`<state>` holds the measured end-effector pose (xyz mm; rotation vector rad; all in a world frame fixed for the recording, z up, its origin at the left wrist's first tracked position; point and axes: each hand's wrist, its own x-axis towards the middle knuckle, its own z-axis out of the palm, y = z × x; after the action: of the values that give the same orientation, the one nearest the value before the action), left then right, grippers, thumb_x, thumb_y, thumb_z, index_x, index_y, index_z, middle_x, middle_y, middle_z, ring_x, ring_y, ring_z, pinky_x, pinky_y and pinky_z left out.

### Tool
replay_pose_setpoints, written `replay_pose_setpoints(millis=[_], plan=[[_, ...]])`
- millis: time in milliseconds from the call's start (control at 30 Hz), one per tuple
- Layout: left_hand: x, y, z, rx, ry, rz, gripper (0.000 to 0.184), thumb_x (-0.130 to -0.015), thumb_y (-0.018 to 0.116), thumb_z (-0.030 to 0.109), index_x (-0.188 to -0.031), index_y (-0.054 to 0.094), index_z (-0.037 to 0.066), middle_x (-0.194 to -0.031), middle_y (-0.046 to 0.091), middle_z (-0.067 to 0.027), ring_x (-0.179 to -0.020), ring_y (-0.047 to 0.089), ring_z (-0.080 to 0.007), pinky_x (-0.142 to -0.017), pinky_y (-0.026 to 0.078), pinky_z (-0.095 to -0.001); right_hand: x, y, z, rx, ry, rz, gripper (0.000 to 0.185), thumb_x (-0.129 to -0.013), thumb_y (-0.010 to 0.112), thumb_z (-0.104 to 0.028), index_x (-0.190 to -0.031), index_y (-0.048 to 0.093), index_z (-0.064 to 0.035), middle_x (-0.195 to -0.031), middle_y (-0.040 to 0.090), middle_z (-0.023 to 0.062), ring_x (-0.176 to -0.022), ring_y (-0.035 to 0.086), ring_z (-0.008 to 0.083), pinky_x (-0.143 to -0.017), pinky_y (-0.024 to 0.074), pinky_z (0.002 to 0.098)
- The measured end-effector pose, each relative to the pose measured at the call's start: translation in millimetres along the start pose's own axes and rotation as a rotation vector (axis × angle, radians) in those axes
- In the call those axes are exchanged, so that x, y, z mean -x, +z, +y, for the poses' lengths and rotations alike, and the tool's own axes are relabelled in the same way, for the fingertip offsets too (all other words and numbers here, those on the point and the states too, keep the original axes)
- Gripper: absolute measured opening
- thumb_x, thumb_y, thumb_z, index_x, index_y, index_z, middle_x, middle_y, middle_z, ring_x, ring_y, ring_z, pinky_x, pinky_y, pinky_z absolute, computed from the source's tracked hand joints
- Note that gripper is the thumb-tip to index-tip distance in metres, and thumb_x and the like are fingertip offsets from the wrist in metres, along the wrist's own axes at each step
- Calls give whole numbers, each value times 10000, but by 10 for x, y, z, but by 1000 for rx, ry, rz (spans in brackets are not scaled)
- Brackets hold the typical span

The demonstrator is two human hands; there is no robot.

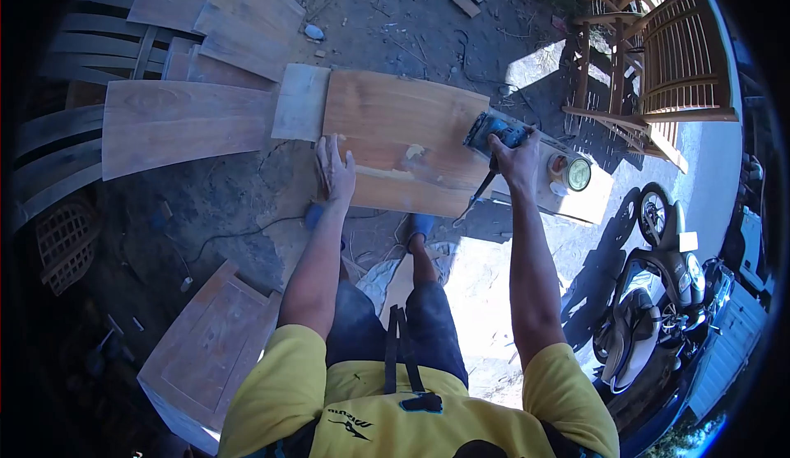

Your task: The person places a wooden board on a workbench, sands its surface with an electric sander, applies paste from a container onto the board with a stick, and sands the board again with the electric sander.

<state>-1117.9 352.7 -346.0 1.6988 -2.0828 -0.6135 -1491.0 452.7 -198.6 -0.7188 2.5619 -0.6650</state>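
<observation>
A reddish-brown wooden panel [395, 108] lies flat in front of me, with a pale patch of filler near its middle. My right hand [518, 162] is closed around a blue power sander [485, 131], which rests at the panel's right end with its cord trailing down. At the panel's near left corner, my left hand [335, 172] lies with fingers stretched out over the edge. A pale board [300, 102] shows beyond the panel's left end. To the right of the sander stands a glass jar [578, 175], beside a second container [559, 186].
Several loose panels [189, 120] lie on slatted wood at left. A wooden cabinet piece [210, 347] stands at lower left. Wooden chairs [683, 55] lie at upper right, and a motorcycle [650, 293] is parked at right. A cable [239, 234] crosses the ground.
</observation>
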Motion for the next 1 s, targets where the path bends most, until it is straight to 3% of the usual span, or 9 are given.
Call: replay_pose_setpoints(millis=[33, 100, 233, 400, 533, 567, 667, 800, 1000], plan=[[-169, 26, -88, 7, -15, 8, 608, -1048, 630, 326, -1589, 467, 100, -1588, 473, -259, -1503, 430, -434, -1191, 408, -548, -107, 77, -66, 76, -35, -10, 873, -762, 930, -394, -1388, 480, 14, -1193, 688, 273, -1107, 703, 427, -959, 546, 505], [-414, 84, -240, -215, -39, -29, 745, -1062, 604, 373, -1692, 303, 115, -1729, 263, -243, -1605, 220, -460, -1278, 268, -570, -350, 238, -95, 193, -40, -71, 813, -773, 913, -413, -1354, 499, -22, -1193, 683, 278, -1102, 698, 453, -956, 548, 529], [-519, 327, -294, -277, -73, 9, 760, -1071, 557, 423, -1707, 268, 123, -1751, 240, -230, -1624, 188, -460, -1286, 196, -649, -532, 696, -3, 317, -162, 101, 808, -797, 859, -451, -1403, 489, -65, -1192, 677, 300, -1105, 688, 495, -966, 535, 562], [-498, 298, -243, -286, -113, -16, 754, -1050, 561, 415, -1693, 299, 120, -1755, 234, -234, -1626, 195, -459, -1287, 193, -651, -588, 1055, -178, 318, 17, 133, 801, -827, 823, -424, -1459, 472, -80, -1264, 623, 312, -1133, 665, 504, -968, 526, 559], [-540, 257, -204, -279, -114, -55, 747, -1049, 561, 403, -1683, 308, 99, -1755, 226, -243, -1630, 178, -468, -1285, 188, -659, -394, 1371, -812, 244, -133, 79, 810, -832, 832, -378, -1492, 473, -77, -1223, 599, 302, -1122, 649, 492, -973, 524, 557], [-550, 262, -208, -285, -120, -66, 747, -1050, 559, 399, -1682, 305, 91, -1756, 220, -245, -1630, 173, -471, -1285, 186, -660, -382, 1542, -845, 203, -245, 112, 805, -827, 836, -363, -1490, 480, -76, -1192, 601, 296, -1070, 659, 491, -935, 537, 553], [-544, 277, -233, -311, -116, -85, 764, -1043, 552, 437, -1684, 316, 94, -1762, 201, -248, -1632, 180, -467, -1288, 174, -659, -180, 1890, -1427, 153, -294, 43, 819, -814, 848, -325, -1504, 475, -89, -1171, 589, 317, -982, 682, 526, -844, 566, 573], [-543, 238, -209, -292, -81, -90, 731, -1058, 561, 363, -1672, 298, 67, -1751, 203, -263, -1627, 159, -486, -1277, 200, -666, 156, 2267, -2093, 62, -325, -168, 818, -805, 838, -267, -1519, 451, -165, -1218, 545, 337, -808, 704, 538, -693, 608, 601], [-544, 300, -215, -314, -60, -84, 713, -1065, 551, 372, -1659, 319, 54, -1736, 234, -274, -1619, 179, -484, -1285, 197, -646, 202, 2281, -2091, -6, -369, -330, 868, -790, 838, -236, -1556, 431, -213, -1258, 511, 326, -881, 703, 551, -730, 608, 621]])
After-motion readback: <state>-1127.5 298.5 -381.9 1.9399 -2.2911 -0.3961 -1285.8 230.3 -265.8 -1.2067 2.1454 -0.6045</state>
